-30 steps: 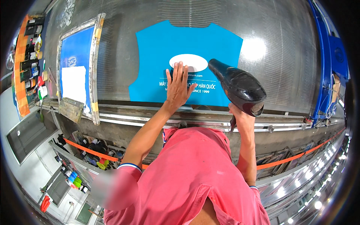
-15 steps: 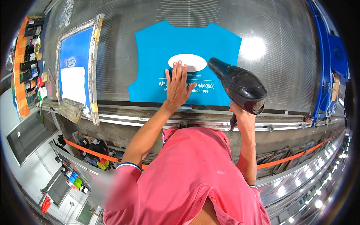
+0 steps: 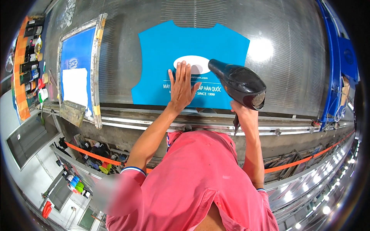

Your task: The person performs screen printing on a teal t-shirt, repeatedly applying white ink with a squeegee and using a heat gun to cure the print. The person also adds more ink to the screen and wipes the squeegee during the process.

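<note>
A blue cut garment panel [image 3: 154,57] lies flat on the grey table, with a white printed oval [image 3: 200,61] and white lettering below it. My left hand [image 3: 182,89] is open over the print, fingers stretched out, fingertips at the oval's left side; whether the palm presses on the cloth I cannot tell. In my right hand [image 3: 246,114] is a black hair dryer [image 3: 243,82], gripped by its handle. Its nozzle points left, above the right end of the oval, and casts a shadow on it. My fingers hide part of the lettering.
On the left of the grey table [image 3: 285,73] lies a screen-printing frame [image 3: 98,57] with blue mesh and a patch of white ink. A squeegee-like blade [image 3: 72,113] rests at its near end. Several ink containers [image 3: 29,73] line the far left. Metal rails [image 3: 154,125] run along the near edge.
The hair dryer has shifted left in my right hand, its nozzle now over the oval's right end. My left hand has moved very slightly left.
</note>
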Action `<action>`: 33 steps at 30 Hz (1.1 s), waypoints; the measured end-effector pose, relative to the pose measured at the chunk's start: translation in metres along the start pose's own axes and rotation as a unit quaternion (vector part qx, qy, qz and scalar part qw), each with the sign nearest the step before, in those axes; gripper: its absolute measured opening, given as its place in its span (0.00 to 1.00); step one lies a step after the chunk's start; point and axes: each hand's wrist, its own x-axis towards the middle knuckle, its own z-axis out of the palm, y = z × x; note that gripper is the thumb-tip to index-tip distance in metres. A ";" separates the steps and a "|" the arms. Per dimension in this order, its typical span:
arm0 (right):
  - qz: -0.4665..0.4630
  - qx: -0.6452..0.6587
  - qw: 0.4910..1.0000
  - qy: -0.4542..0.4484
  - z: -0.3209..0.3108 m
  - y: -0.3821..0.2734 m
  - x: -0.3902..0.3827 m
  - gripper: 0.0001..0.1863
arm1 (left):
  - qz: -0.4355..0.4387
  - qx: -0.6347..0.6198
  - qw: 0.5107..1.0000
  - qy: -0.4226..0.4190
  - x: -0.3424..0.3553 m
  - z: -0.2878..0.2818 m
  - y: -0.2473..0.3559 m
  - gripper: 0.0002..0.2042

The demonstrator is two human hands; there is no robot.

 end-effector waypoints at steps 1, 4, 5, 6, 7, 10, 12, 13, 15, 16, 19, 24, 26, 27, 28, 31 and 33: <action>-0.002 -0.005 1.000 -0.001 0.003 -0.004 0.002 0.08 | -0.003 -0.002 1.000 -0.005 0.000 0.001 -0.001 0.38; 0.006 -0.016 0.999 -0.041 0.008 -0.010 0.009 0.07 | -0.007 -0.038 0.999 0.021 0.001 0.001 -0.003 0.38; 0.004 -0.014 0.999 -0.044 0.011 -0.014 0.011 0.07 | -0.017 -0.043 0.999 0.026 0.000 0.000 -0.005 0.38; 0.002 -0.012 0.999 -0.046 0.015 -0.018 0.012 0.07 | -0.026 -0.048 0.998 0.031 -0.001 -0.001 -0.006 0.38; 0.001 -0.009 0.999 -0.048 0.019 -0.021 0.013 0.07 | -0.035 -0.053 0.997 0.036 -0.001 -0.002 -0.007 0.38; 0.007 0.048 0.997 -0.059 0.030 -0.017 0.019 0.11 | -0.089 -0.024 0.995 0.049 -0.009 -0.003 -0.017 0.37; 0.009 0.054 0.996 -0.077 0.039 -0.022 0.023 0.12 | -0.120 -0.019 0.990 0.072 -0.016 -0.006 -0.027 0.37; 0.011 0.057 0.995 -0.086 0.042 -0.025 0.025 0.13 | -0.135 -0.016 0.987 0.083 -0.020 -0.007 -0.032 0.37; 0.023 0.033 0.993 -0.112 0.048 -0.034 0.025 0.10 | -0.156 -0.011 0.983 0.099 -0.029 -0.009 -0.043 0.37; 0.025 0.039 0.992 -0.119 0.053 -0.037 0.024 0.08 | -0.172 -0.004 0.980 0.095 -0.033 -0.011 -0.048 0.37; -0.007 0.030 0.991 -0.131 0.060 -0.037 0.022 0.10 | -0.202 0.005 0.975 0.094 -0.041 -0.014 -0.058 0.38; -0.021 0.002 0.993 -0.114 0.051 -0.039 0.008 0.12 | -0.166 0.036 0.980 0.107 -0.040 -0.014 -0.057 0.35; -0.002 0.011 0.995 -0.103 0.038 -0.037 0.004 0.12 | -0.117 0.028 0.989 0.084 -0.033 -0.011 -0.050 0.35; 0.009 0.005 0.996 -0.089 0.030 -0.033 0.004 0.11 | -0.093 0.022 0.993 0.073 -0.028 -0.010 -0.044 0.35; 0.020 -0.001 0.997 -0.074 0.021 -0.027 0.004 0.11 | -0.073 0.031 0.995 0.053 -0.023 -0.008 -0.038 0.36; 0.021 0.000 0.999 -0.042 0.001 -0.022 0.002 0.06 | -0.008 0.011 0.999 0.031 -0.008 0.000 -0.020 0.37; 0.045 -0.003 0.999 -0.010 -0.012 -0.009 0.001 0.06 | -0.002 0.023 1.000 0.014 -0.002 0.002 -0.012 0.38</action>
